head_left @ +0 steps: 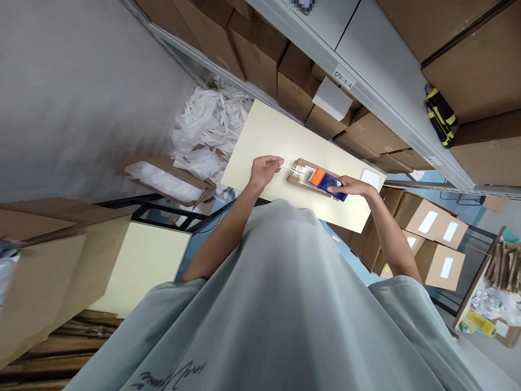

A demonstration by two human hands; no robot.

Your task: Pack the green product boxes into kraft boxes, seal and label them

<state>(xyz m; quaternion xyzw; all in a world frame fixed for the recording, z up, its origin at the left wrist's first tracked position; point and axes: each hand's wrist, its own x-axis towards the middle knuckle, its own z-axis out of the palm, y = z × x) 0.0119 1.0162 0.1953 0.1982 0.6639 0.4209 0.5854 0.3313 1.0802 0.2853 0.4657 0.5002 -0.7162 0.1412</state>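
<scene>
Dark-blue and orange flat packet (pixel 328 183): lay over the right part of the long, shallow brown cardboard box (pixel 306 163), which sat on the cream rectangular tabletop (pixel 258 133); contact with the box could not be told.
Right hand (pixel 349 186): grasped the packet's blue end, thumb on top, at the box's right end.
Left hand (pixel 264 170): pinched thin white strands (pixel 289 167) just left of the box; strands ran toward its left end.
Packet handling: judged light, fairly stiff, perhaps slippery; side edges of the blue end seemed the best hold.
Strand handling: judged soft, easily tangled; a fingertip pinch suited them.
</scene>
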